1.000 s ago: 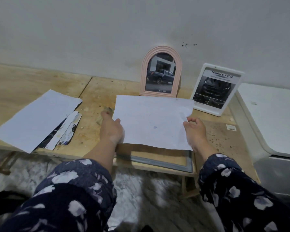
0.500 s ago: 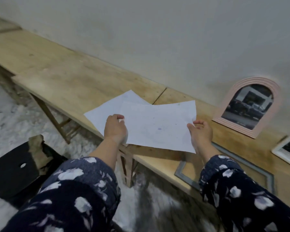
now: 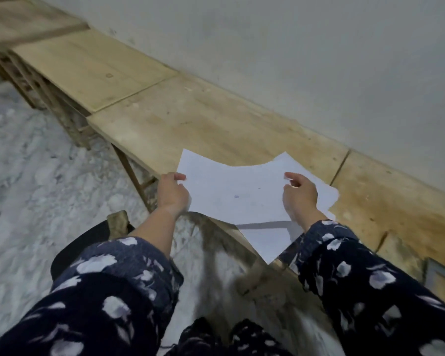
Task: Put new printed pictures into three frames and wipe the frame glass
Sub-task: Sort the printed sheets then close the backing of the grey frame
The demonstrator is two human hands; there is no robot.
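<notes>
A white sheet of paper [image 3: 237, 191], blank side up, hangs just above the wooden table [image 3: 216, 124] near its front edge. My left hand [image 3: 172, 192] pinches its left edge. My right hand [image 3: 299, 195] pinches its right side with curled fingers. Another white sheet [image 3: 263, 242] lies on the table under it and sticks out over the front edge. A corner of the grey picture frame [image 3: 433, 269] lies flat at the far right. The standing frames are out of view.
The table runs along a grey wall [image 3: 293, 60], and a second wooden top [image 3: 88, 65] adjoins it at the left. A black stool [image 3: 88, 240] stands on the marble floor [image 3: 23, 176] by my left arm.
Both hands have carried the white sheet to the left, over the papers lying at the table's front edge. The view has swung left, so the pink and white frames have dropped out of sight.
</notes>
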